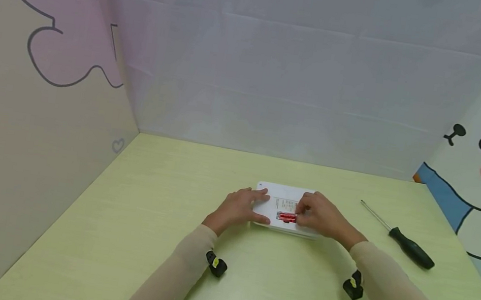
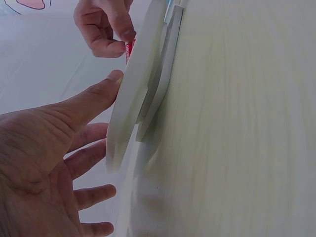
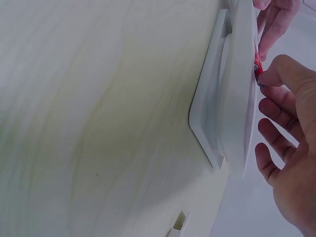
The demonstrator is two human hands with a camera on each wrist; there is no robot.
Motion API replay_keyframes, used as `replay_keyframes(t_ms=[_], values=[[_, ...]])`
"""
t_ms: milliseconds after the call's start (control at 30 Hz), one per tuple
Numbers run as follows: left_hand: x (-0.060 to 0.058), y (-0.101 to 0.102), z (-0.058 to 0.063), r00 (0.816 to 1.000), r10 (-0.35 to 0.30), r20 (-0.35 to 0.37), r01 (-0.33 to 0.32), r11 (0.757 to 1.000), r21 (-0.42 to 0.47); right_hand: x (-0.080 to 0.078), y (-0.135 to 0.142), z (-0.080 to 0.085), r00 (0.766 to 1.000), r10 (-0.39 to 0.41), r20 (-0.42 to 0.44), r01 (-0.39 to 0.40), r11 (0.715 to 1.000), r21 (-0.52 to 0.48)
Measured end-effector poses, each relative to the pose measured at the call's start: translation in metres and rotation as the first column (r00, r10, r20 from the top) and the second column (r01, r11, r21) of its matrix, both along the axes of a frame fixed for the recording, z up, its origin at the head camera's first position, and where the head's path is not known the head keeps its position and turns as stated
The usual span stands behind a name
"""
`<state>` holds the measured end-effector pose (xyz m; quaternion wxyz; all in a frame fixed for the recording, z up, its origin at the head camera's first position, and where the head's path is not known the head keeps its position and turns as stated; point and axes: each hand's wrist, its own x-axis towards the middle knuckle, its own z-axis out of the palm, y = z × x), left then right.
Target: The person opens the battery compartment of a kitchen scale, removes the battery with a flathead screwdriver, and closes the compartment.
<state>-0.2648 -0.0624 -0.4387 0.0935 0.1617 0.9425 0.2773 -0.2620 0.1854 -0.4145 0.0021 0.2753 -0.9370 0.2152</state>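
A flat white device [image 1: 265, 208] lies on the table with a printed label and a battery slot on its upper face. Red batteries [image 1: 285, 217] show in the slot. My left hand [image 1: 239, 207] rests at the device's left edge, thumb along the near side and fingers spread, as the left wrist view also shows. With thumb and forefinger my right hand [image 1: 321, 215] pinches a red battery [image 3: 258, 65] at the slot's right end; its other fingers are loosely bent. The fingertips partly cover the slot. Under the device, a thinner white part [image 2: 160, 84] stands out at an angle.
To the right lies a screwdriver [image 1: 411, 248] with a black handle, its tip pointing back and left. A small white piece [image 3: 178, 224] with an opening shows low in the right wrist view. Printed walls enclose the pale table [image 1: 159, 200] at the left, back and right.
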Motion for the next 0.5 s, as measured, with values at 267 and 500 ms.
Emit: replay_keyframes(t_ms=[267, 500], values=[[0.001, 0.001, 0.000, 1.000, -0.005, -0.010, 0.005, 1.000, -0.006, 0.004, 0.013, 0.000, 0.999, -0.040, 0.015, 0.041, 0.998, -0.043], [0.002, 0.001, 0.000, 1.000, 0.003, -0.012, -0.003, 1.000, 0.004, 0.005, 0.035, 0.003, 0.997, -0.072, 0.028, 0.074, 0.991, -0.108]])
